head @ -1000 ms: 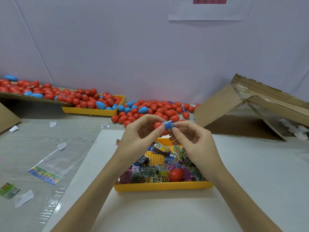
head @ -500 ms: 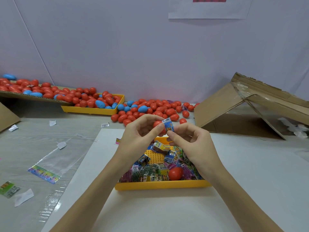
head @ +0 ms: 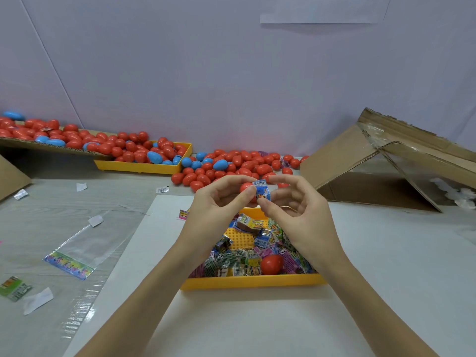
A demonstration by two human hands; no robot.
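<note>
Stuffing seems underway: blue packet (head: 262, 189) pinched by right hand (head: 301, 217), red egg (head: 245, 188) gripped by left hand (head: 216, 210); insertion is probably needed next.

Not much was readable. The blue packet (head: 262, 192), pinched between my left hand (head: 216, 210) and right hand (head: 301, 215), had a barcode on a white patch at its top. Its yellow print was too small to read. In the yellow tray (head: 252, 282), one packet (head: 282, 252) on the right side showed a digit that looked like 6, and another packet (head: 221, 255) on the left side showed the same. Other packets there had barcodes and yellow lettering, unreadable. A white slip (head: 162, 189) beyond the tray had a barcode. The pink label (head: 183, 214) beside the tray had yellow letters, illegible. The green card (head: 15, 288) at far left had print, too blurred.
</note>
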